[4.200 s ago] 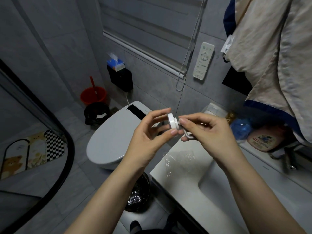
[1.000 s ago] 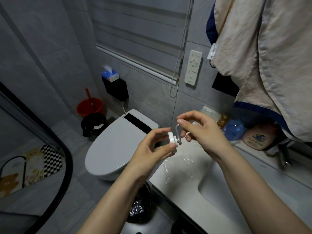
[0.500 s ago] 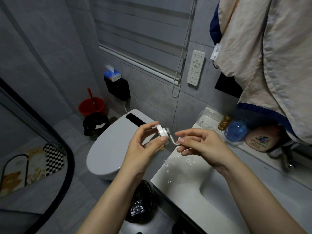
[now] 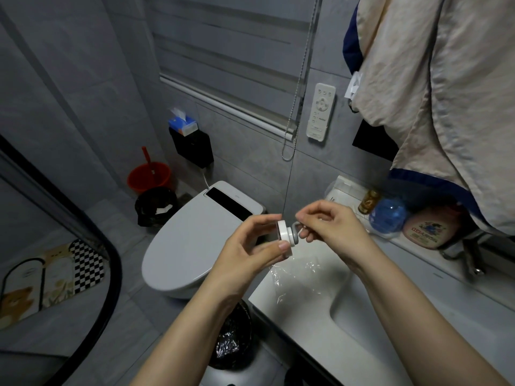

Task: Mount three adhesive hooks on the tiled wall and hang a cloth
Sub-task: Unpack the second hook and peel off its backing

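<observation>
I hold a round white adhesive hook in front of me, over the corner of the white sink counter. My left hand pinches the white disc by its rim between thumb and fingers. My right hand grips the grey metal hook part that sticks out of the disc. A beige cloth with a dark blue edge hangs at the upper right against the grey tiled wall.
Clear plastic wrapping lies on the counter below my hands. Bottles and a packet stand along the back ledge. A white remote hangs on the wall by the blind cord. Toilet, bins and red bucket sit lower left.
The hook has shifted a little to the right and my right fingers have closed tighter onto its metal part. The view has tilted slightly.
</observation>
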